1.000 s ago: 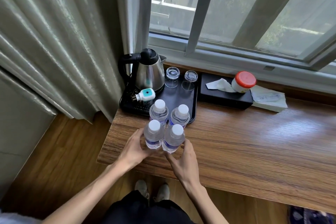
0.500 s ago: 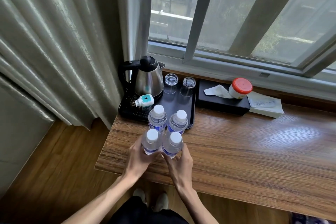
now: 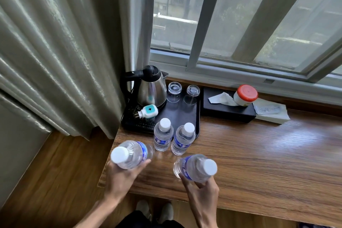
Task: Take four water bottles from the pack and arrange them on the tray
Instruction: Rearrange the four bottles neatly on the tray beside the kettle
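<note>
L hand (image 3: 120, 176) gripping tilted bottle (image 3: 130, 153); R hand (image 3: 201, 190) gripping second bottle (image 3: 196, 168), both above table (image 3: 259, 163).

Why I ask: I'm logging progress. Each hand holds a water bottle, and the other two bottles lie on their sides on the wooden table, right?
Not quite: in the head view those two bottles stand upright on the wooden table. The left hand and right hand each hold one.

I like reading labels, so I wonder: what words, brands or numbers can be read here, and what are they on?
Nothing can be read.
Blue labels on the four clear plastic water bottles: print blurred.
White paper packet by the window: faint marks, too small.
Teal-and-white plug-in device: a small symbol, unreadable.
Red-lidded white jar: no legible text.
</note>
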Demonstrator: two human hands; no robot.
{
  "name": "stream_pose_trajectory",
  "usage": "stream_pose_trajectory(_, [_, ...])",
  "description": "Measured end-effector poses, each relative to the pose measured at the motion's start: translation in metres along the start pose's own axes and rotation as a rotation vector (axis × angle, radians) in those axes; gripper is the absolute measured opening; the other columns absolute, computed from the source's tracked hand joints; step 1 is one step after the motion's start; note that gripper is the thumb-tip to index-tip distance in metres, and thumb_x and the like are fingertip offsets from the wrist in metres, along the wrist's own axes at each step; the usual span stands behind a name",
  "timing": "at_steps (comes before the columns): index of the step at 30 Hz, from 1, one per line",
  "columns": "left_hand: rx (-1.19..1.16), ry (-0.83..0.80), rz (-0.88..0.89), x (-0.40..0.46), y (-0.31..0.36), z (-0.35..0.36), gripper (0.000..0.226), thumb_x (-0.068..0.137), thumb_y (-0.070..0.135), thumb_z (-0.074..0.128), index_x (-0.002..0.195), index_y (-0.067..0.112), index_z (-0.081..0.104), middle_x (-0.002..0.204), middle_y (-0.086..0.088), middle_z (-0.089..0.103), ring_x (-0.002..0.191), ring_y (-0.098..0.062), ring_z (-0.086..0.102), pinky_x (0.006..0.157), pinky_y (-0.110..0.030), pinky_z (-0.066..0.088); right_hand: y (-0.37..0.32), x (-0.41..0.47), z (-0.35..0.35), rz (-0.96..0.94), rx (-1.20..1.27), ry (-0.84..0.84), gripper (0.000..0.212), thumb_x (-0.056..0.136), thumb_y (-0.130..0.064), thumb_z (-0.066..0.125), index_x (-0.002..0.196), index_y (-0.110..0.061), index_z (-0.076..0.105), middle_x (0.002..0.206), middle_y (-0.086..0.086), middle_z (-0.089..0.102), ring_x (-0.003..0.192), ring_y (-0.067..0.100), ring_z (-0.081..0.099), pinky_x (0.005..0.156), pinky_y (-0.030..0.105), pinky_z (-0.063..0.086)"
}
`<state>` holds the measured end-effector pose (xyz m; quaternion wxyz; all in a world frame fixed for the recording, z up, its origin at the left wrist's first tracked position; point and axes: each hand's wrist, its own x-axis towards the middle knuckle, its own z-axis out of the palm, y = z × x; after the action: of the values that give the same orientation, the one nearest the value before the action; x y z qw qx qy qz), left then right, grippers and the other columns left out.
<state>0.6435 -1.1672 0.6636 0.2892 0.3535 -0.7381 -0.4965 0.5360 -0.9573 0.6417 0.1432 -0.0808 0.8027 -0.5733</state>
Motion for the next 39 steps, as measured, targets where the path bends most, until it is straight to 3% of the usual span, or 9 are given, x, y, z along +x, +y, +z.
stream_pose_trajectory(3, [-0.003, 0.034, 0.024, 0.028, 0.008, -0.018, 0.052, 0.051, 0.028, 0.092, 0.093, 0.05, 0.07, 0.087, 0.027, 0.074, 0.082, -0.002, 0.074, 0.073, -0.03, 0.063, -0.008, 0.01, -0.013, 0.008, 0.007, 0.033, 0.07, 0.057, -0.031, 0.098, 0.119, -0.013, 0.07, 0.103, -0.002, 0.077, 0.091, 0.018, 0.077, 0.072, 0.008, 0.058])
stream_pose_trajectory(8, [0.003, 0.037, 0.09, 0.073, 0.024, -0.03, 0.053, 0.054, 0.031, 0.09, 0.102, 0.023, 0.067, 0.094, -0.002, 0.076, 0.083, 0.001, 0.073, 0.075, -0.021, 0.061, -0.021, 0.03, -0.029, -0.094, -0.011, 0.13, 0.081, 0.055, -0.042, 0.088, 0.127, -0.009, 0.07, 0.112, 0.003, 0.076, 0.106, 0.03, 0.072, 0.078, 0.01, 0.059])
stream_pose_trajectory(11, [0.023, 0.021, 0.089, 0.103, 0.032, -0.026, 0.046, 0.054, 0.034, 0.091, 0.094, 0.029, 0.069, 0.09, 0.001, 0.076, 0.08, -0.003, 0.072, 0.074, -0.017, 0.058, -0.034, 0.05, -0.035, -0.094, -0.026, 0.171, 0.069, 0.059, -0.035, 0.089, 0.121, -0.009, 0.071, 0.106, 0.003, 0.077, 0.101, 0.031, 0.074, 0.075, 0.002, 0.055])
stream_pose_trajectory(16, [0.116, -0.058, 0.089, 0.147, 0.042, 0.0, 0.059, 0.05, 0.036, 0.095, 0.098, 0.009, 0.074, 0.09, 0.003, 0.077, 0.085, -0.01, 0.073, 0.082, -0.02, 0.056, -0.054, 0.098, -0.039, -0.095, -0.038, 0.156, 0.046, 0.068, -0.02, 0.093, 0.109, -0.024, 0.071, 0.093, -0.022, 0.078, 0.092, 0.0, 0.073, 0.076, 0.0, 0.05])
stream_pose_trajectory(19, [0.084, -0.138, 0.098, 0.163, 0.052, 0.023, 0.062, 0.05, 0.034, 0.095, 0.103, 0.01, 0.073, 0.095, 0.007, 0.077, 0.088, -0.004, 0.073, 0.083, -0.022, 0.057, -0.065, 0.125, -0.033, -0.122, -0.043, 0.107, 0.044, 0.07, -0.018, 0.092, 0.109, -0.022, 0.071, 0.096, -0.021, 0.074, 0.091, -0.016, 0.067, 0.077, 0.0, 0.047])
stream_pose_trajectory(22, [0.084, -0.212, 0.092, 0.178, 0.056, 0.05, 0.062, 0.049, 0.033, 0.096, 0.102, 0.011, 0.074, 0.094, 0.012, 0.076, 0.086, 0.004, 0.071, 0.08, -0.016, 0.056, -0.07, 0.153, -0.021, -0.144, -0.076, 0.069, 0.044, 0.07, -0.023, 0.093, 0.109, -0.015, 0.075, 0.098, -0.012, 0.078, 0.093, -0.011, 0.069, 0.078, 0.0, 0.047])
stream_pose_trajectory(25, [0.078, -0.271, 0.054, 0.191, 0.059, 0.076, 0.056, 0.049, 0.027, 0.099, 0.097, 0.015, 0.074, 0.09, 0.012, 0.077, 0.084, 0.0, 0.072, 0.077, -0.019, 0.057, -0.071, 0.18, -0.008, -0.132, -0.111, 0.018, 0.044, 0.07, -0.023, 0.093, 0.11, -0.017, 0.075, 0.098, -0.01, 0.079, 0.092, -0.003, 0.072, 0.083, 0.013, 0.055])
stream_pose_trajectory(32, [0.131, -0.427, 0.094, 0.21, 0.063, 0.121, 0.055, 0.053, 0.022, 0.097, 0.098, 0.029, 0.065, 0.088, 0.028, 0.065, 0.08, 0.024, 0.06, 0.074, 0.0, 0.045, -0.065, 0.219, 0.021, -0.134, -0.171, -0.076, 0.049, 0.07, -0.026, 0.093, 0.114, -0.02, 0.072, 0.104, -0.009, 0.079, 0.095, 0.002, 0.073, 0.087, 0.038, 0.063])
stream_pose_trajectory(39, [0.148, -0.438, 0.048, 0.216, 0.049, 0.141, 0.049, 0.055, 0.017, 0.097, 0.09, 0.029, 0.065, 0.08, 0.027, 0.065, 0.074, 0.021, 0.062, 0.066, -0.001, 0.044, -0.059, 0.235, 0.035, -0.108, -0.155, -0.106, 0.043, 0.073, -0.034, 0.09, 0.111, -0.023, 0.072, 0.095, -0.021, 0.074, 0.091, -0.006, 0.07, 0.082, 0.027, 0.061])
